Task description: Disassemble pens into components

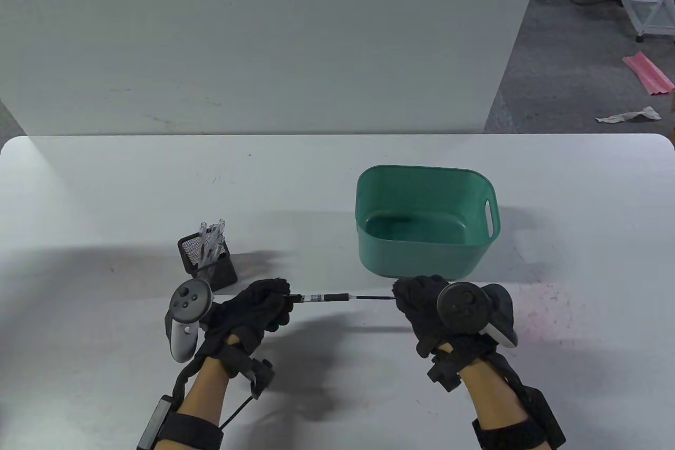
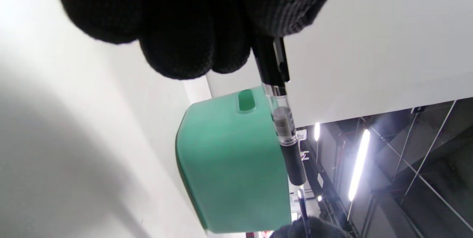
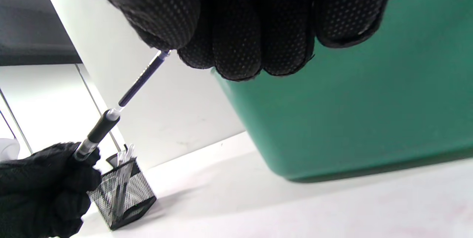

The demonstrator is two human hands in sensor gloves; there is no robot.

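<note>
1. This looks like a lab or a data-recording workspace in an industrial-type building, not a home.
2. A plain white worktop stands before a bare white partition panel set up as a backdrop.
3. Beyond the panel lies a grey concrete floor with a pink scrap and a crumpled white scrap on it.
4. A white wheeled cart and cables stand at the far right.
5. The left wrist view shows long tube lights on a dark ceiling with exposed framing, possibly a hall; the view is too tilted to be sure.
</note>
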